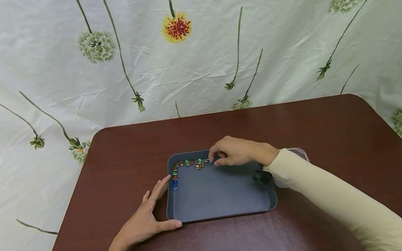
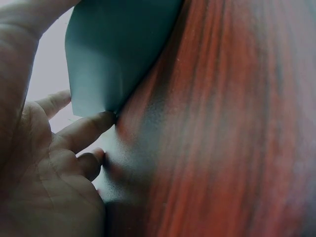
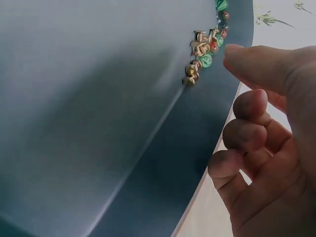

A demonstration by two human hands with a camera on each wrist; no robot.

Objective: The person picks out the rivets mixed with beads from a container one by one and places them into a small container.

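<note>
We rest our left hand (image 1: 143, 223) at the tray's 8 o'clock corner, fingers spread wide. One fingertip touches the tray (image 1: 222, 195) near 9 o'clock, and the thumb lies at its near edge. Our right hand (image 1: 233, 151) is over the rim near 12 o'clock. Its fingers are bent and the thumb is close to them, so the gap looks narrow; we cannot tell if they pinch a bead. The beads (image 1: 175, 178) sit inside the tray in a bent row, from blue ones at 9 o'clock, round the corner, to just beside our right fingertips. A small bunch of gold beads (image 1: 199, 166) lies near 11 o'clock. A clear box (image 1: 300, 152) stands at 3 o'clock, partly under our sleeve (image 1: 334, 192), on the brown table (image 1: 312, 118).
</note>
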